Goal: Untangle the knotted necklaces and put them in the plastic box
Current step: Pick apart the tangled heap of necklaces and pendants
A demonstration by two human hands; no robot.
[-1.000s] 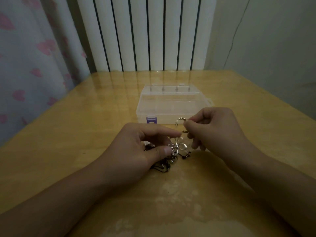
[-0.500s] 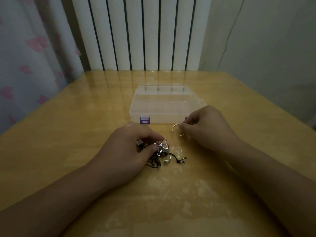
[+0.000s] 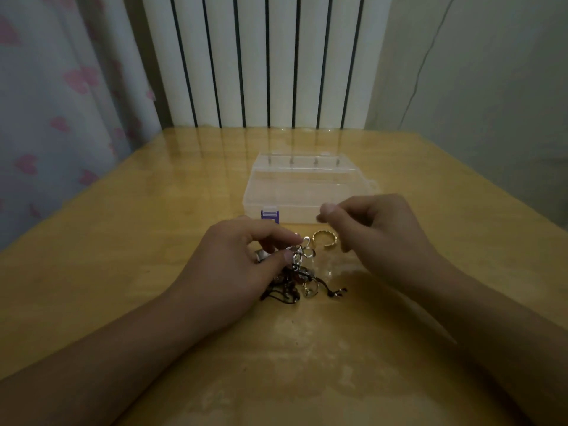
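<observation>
Left hand (image 3: 242,265) pinches a limp, snag-prone tangle of black-cord necklaces with silver charms (image 3: 299,276); right hand (image 3: 368,232), fingers curled, holds nothing visible. Probably best gripped by single cords.

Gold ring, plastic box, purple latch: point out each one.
gold ring (image 3: 325,238): head view, its wavy band.
plastic box (image 3: 302,192): head view, clear lid.
purple latch (image 3: 270,216): head view, front face.
</observation>
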